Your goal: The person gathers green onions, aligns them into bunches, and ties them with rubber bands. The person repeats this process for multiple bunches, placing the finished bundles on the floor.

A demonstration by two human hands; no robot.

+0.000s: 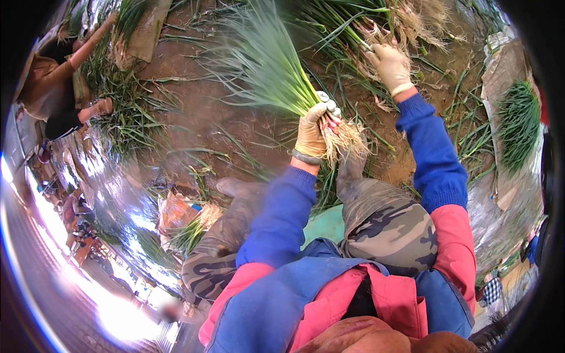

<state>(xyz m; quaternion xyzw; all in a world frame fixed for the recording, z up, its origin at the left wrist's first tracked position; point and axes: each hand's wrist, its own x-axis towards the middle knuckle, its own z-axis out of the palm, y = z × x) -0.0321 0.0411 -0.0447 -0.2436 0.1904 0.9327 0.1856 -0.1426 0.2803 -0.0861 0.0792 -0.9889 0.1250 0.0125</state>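
Note:
My left hand [314,128], in a pale rubber glove, is closed round a thick bunch of green onions [282,75] just above the reddish bulbs. The bunch's leaves fan out to the upper left, and its pale roots [342,134] hang to the lower right. My right hand [388,66], gloved too, is at the near side of a pile of green onions [340,22]. Its fingers close on the stem end of a green onion lying there. More dry roots [419,22] stick out of the pile beyond that hand.
Loose leaves [128,106] litter the dirt floor [190,110]. At the left, another person [57,79] reaches over green onions. A bunch of green leaves [518,123] lies on a brown sheet [490,88] at the right. Near my left leg lies another bunch [190,234].

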